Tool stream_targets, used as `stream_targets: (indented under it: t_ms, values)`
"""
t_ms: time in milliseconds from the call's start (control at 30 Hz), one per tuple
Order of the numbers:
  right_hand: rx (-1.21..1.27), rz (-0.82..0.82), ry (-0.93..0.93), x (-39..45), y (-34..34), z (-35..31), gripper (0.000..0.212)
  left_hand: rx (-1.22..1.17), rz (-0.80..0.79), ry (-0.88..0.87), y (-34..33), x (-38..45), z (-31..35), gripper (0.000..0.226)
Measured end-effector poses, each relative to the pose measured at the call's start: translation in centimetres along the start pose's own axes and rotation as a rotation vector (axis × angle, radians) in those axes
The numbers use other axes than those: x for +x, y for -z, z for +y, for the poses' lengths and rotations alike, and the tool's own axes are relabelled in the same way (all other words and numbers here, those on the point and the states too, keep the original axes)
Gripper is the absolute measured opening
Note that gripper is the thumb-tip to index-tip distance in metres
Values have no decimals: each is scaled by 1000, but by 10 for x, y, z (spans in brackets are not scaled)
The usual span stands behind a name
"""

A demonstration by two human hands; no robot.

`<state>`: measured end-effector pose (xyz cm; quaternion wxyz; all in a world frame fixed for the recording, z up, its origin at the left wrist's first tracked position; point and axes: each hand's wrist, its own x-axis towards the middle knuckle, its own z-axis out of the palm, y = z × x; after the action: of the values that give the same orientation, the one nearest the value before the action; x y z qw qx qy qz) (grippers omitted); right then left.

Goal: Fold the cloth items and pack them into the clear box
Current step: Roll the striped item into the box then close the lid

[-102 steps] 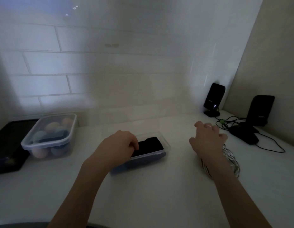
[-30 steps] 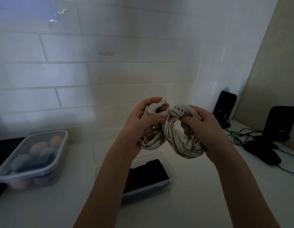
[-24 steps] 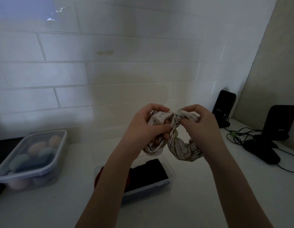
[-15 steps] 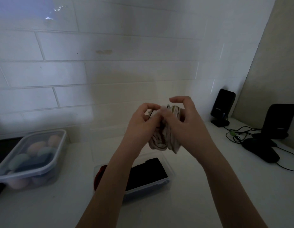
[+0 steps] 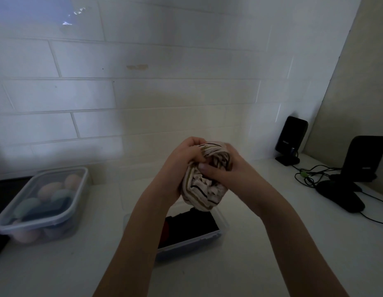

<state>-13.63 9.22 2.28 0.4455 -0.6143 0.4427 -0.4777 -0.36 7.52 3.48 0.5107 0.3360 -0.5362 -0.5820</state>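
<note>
You held a striped cloth (image 5: pixel 202 189) bunched up in the air with both hands, above the clear box (image 5: pixel 216 234). Your left hand (image 5: pixel 179 168) was closed around the bundle's left side, and your right hand (image 5: pixel 224 172) gripped its right side, thumb pressed across the front. The clear box sat open on the counter (image 5: pixel 250 264) directly below, near the counter's middle, with dark folded cloth (image 5: pixel 192 226) already inside. A lidded container (image 5: pixel 44 204) of rounded pastel items stood toward the counter's left edge. Two black devices (image 5: pixel 291 142) with cables stood in the far right corner.
</note>
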Motion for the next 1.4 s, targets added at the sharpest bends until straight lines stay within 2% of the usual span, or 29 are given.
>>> stream_targets:
  t_ms: [67,133,200,267,333,433,533,633,767,867,967,1133,1200,1300,1400]
  values:
    - [140,-116,-47,0,1,3,52,27,-49,36,-1,-1,0,29]
    - [219,-142,-70,0,5,3,49,96,-55,52,3,-3,1,31]
    - [211,-120,-69,1,9,3,41,150,-101,44,10,-5,3,38]
    - [222,-65,-63,2,12,4,34,263,-140,-13,18,-10,5,56]
    - [236,-32,-64,1,15,4,32,424,-94,-92,23,-16,3,70]
    - [227,-72,-58,2,22,5,35,425,38,-152,28,-27,-3,56]
    - [234,-230,-83,0,27,4,47,452,263,-229,37,-37,-8,35]
    - [235,-305,-119,-1,25,7,50,552,376,-280,43,-46,-15,34]
    - [-186,-213,-196,0,13,15,43,921,452,-332,47,-60,-30,25]
    - [-412,-199,-144,1,6,22,32,1140,371,-304,49,-65,-39,26]
    - [-651,-190,-12,3,-2,30,26,1223,283,-223,50,-65,-43,23]
    - [-714,-235,38,5,-8,38,38,1340,155,-107,54,-65,-44,25]
    - [-724,-252,73,6,-4,36,36,1406,133,-85,53,-64,-44,29]
    - [-680,-308,94,5,1,30,29,1431,142,-145,50,-67,-47,32]
    - [-707,-363,88,5,2,30,33,1408,113,-296,51,-69,-52,27]
